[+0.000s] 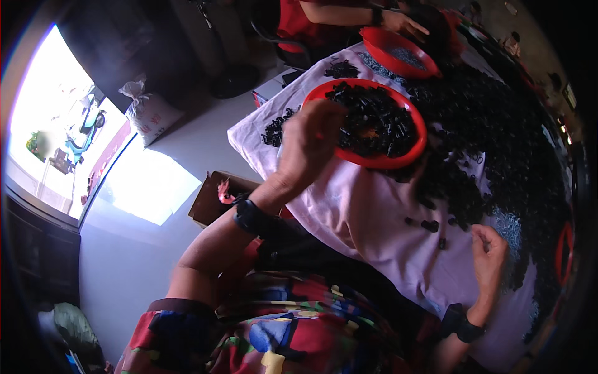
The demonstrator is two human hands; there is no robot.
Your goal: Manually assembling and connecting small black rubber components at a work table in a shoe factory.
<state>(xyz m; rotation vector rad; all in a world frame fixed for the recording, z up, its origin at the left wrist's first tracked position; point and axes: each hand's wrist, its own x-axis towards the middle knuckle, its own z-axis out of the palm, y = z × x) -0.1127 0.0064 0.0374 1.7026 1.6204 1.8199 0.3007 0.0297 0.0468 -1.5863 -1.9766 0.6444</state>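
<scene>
My left hand (311,138) is raised over the left rim of a red basin (408,161), slightly smeared by motion. Its fingers look curled in; whatever they hold, if anything, is hidden. Inside the basin lies a heap of small black parts (380,118). My right hand (489,254) is closed at the right, low over the cloth, beside a pile of thin silvery-blue metal pieces (507,232). Its fingertips are pressed together, and I cannot make out anything in them. A few loose black parts (430,225) lie on the cloth left of it.
A pink cloth (349,212) covers the table, with a large spread of black parts (492,131) on its right. Farther back, a second red bowl (398,53) stands near another person's hand (405,23). A cardboard box (208,199) and a tied sack (152,115) sit on the floor.
</scene>
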